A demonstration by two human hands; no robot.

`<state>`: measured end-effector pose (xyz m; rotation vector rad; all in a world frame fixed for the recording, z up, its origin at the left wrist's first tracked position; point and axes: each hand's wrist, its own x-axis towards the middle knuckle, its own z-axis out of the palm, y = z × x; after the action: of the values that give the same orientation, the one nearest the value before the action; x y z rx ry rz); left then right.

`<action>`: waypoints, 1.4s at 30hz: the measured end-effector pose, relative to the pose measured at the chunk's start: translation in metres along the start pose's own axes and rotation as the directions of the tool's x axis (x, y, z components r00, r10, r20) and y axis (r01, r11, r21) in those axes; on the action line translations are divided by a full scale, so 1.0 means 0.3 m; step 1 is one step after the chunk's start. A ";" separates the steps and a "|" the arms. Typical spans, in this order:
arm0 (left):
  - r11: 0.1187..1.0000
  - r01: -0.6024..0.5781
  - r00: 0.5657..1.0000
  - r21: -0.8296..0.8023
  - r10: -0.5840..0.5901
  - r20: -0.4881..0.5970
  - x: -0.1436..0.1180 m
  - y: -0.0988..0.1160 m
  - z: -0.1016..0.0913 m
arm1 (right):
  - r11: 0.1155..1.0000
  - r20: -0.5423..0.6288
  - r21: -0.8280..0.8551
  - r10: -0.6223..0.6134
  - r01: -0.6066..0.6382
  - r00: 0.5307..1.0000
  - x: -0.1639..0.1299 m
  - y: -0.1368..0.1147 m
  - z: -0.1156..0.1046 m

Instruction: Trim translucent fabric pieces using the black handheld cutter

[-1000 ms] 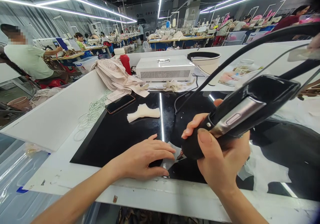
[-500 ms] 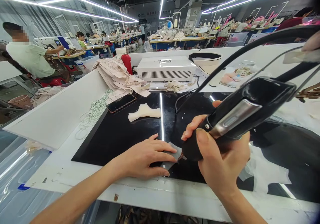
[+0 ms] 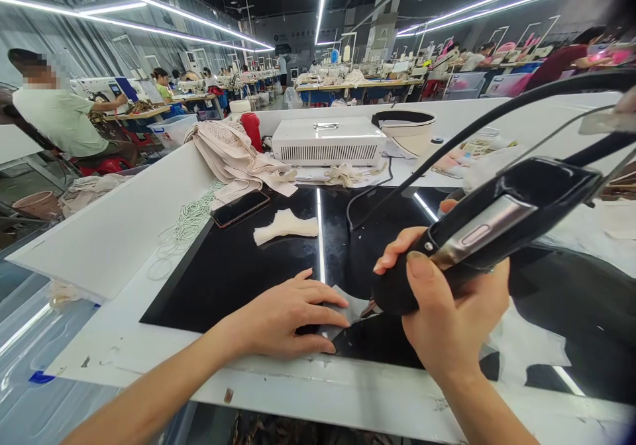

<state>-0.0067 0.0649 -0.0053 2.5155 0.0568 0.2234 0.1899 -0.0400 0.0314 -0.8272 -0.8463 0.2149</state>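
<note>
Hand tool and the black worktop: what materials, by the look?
Tool in the right hand: probably glossy black plastic, going by the highlights, with a brushed metal-looking inset. Worktop: hard and polished, perhaps glass or acrylic; it mirrors the ceiling lights. Left hand presses a thin grey fabric-like piece.

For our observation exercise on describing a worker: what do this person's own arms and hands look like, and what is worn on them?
Both forearms are bare as far as the picture shows, with no sleeves in view. The left hand and the right hand wear no gloves. No rings, watch or bracelets show. The fingernails are short and unpainted.
</note>
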 end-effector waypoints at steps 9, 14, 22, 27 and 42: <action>0.995 -0.039 0.998 0.094 0.044 -0.053 0.006 0.004 0.003 | 1.000 0.030 -0.017 0.011 -0.010 0.999 -0.017 -0.004 0.000; 0.986 -0.092 0.993 0.142 0.101 -0.057 0.035 -0.002 0.027 | 0.999 0.018 -0.027 0.021 -0.020 1.000 -0.011 -0.005 0.008; 0.992 -0.066 0.996 0.103 0.072 -0.057 0.028 0.002 0.041 | 1.000 0.013 0.005 0.021 -0.021 1.000 -0.010 -0.019 0.015; 0.986 -0.086 0.994 0.143 0.095 -0.057 0.025 0.004 0.043 | 0.999 0.024 0.041 0.033 -0.034 0.999 -0.023 -0.028 0.025; 0.988 -0.093 0.992 0.126 0.103 -0.076 0.033 0.009 0.049 | 0.998 0.048 0.059 0.021 -0.024 0.999 -0.044 -0.028 0.023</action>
<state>0.0056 0.0553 -0.0140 2.6331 -0.0207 0.3739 0.1750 -0.0481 0.0324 -0.7787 -0.8714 0.2788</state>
